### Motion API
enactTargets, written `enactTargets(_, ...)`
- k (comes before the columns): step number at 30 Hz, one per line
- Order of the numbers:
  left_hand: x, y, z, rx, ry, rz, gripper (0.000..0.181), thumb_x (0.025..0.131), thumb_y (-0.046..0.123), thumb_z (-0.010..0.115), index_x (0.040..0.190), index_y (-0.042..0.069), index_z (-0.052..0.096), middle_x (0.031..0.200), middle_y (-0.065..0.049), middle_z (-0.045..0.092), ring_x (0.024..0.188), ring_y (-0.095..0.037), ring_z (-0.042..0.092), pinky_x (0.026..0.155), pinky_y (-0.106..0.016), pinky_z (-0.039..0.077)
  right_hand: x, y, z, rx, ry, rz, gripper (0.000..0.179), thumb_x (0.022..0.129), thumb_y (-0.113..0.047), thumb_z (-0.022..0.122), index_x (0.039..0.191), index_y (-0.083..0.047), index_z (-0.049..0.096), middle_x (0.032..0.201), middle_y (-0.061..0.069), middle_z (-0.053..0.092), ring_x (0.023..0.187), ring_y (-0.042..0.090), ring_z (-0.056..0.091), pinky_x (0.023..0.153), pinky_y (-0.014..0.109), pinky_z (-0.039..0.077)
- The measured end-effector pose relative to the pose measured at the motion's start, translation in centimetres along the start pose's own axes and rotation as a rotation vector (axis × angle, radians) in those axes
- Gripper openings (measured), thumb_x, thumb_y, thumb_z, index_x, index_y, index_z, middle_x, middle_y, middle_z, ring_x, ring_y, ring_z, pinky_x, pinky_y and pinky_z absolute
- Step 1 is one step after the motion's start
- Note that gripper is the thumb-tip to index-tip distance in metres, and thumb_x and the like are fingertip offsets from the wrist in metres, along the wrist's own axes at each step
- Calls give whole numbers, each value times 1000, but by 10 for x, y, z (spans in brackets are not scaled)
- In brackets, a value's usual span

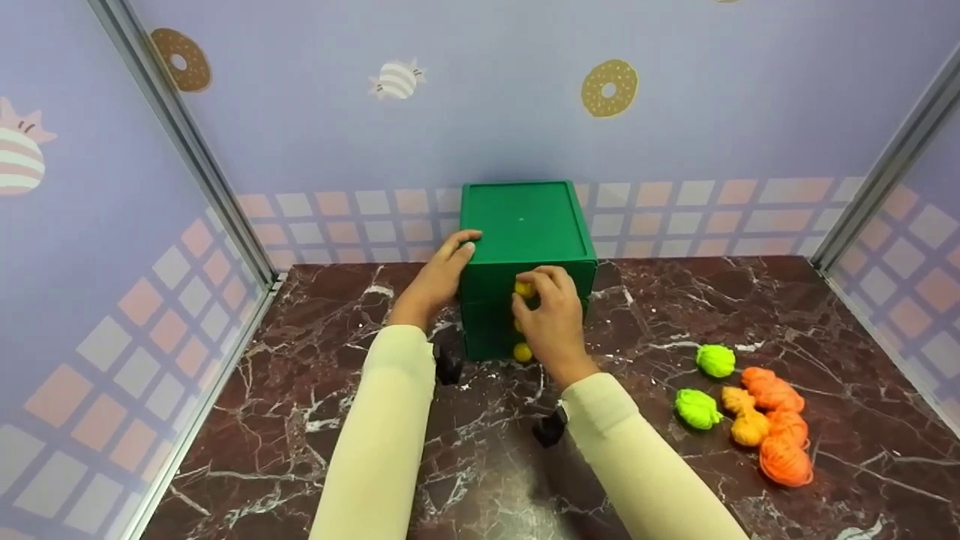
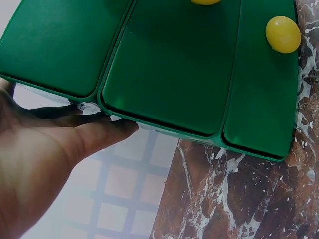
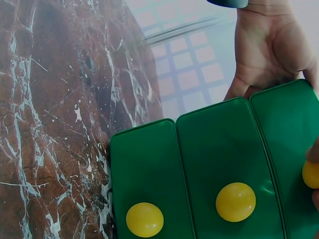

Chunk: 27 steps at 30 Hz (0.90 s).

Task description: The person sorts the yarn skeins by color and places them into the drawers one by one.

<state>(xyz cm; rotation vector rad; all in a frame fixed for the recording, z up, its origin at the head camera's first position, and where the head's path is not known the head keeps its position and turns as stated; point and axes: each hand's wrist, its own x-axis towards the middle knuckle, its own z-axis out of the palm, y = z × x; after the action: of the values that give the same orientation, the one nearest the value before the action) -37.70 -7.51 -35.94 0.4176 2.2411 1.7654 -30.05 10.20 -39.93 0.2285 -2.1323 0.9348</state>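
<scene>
1. Dark red marbled counter (image 1: 251,465) is filling the foreground.
2. Lime and orange yarn balls (image 1: 749,429) are lying toward the counter's right edge.
3. Right hand (image 1: 553,319) is pinching the top yellow knob (image 1: 523,289).
4. Left hand (image 1: 439,279) is touching the left side of the green box (image 1: 517,232), fingers extended.
5. Box is standing near the middle of the counter's back edge.
6. Printed wall (image 1: 480,135) is rising behind.

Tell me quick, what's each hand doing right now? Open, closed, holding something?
Left hand: open, touching the side of the green box.
Right hand: closed, pinching the top yellow knob.
</scene>
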Motion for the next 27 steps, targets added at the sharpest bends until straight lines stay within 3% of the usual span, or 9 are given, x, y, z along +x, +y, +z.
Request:
enactTargets(5,3,1,2,0,-24,-19,42,102,52,34,143,43,38,158,-1,24,132,-31,45,102,-55,43,-2,3,-5,-5,-7,4,18,82,-7,76,100,-7,71,107,9,60,101,24,57,91,36,51)
enactTargets(11,4,8,0,-40,-37,-22,43,103,47,37,146,45,35,160,-1,22,130,-37,48,101,-57,44,-1,3,-10,-5,-7,-28,19,82,-7,76,101,-7,71,107,9,60,100,24,57,90,36,51)
enactTargets(18,4,9,-2,116,-19,32,49,104,45,35,152,45,22,164,0,12,148,-32,18,114,-57,27,-5,3,-15,-8,-3,-67,21,81,-7,77,101,-7,71,107,10,59,100,24,57,89,37,52)
enactTargets(20,4,8,-3,130,-18,20,48,104,47,34,150,47,25,163,0,14,147,-32,21,113,-56,29,-7,3,-15,-12,-8,-84,21,82,-7,77,102,-7,71,107,9,59,100,24,57,89,36,52)
enactTargets(27,2,3,-7,45,-47,-24,45,103,50,34,147,49,29,161,-3,18,133,-36,44,99,-56,45,-15,1,-18,-7,-19,-127,19,82,-9,76,101,-7,71,106,8,60,99,22,58,88,35,53)
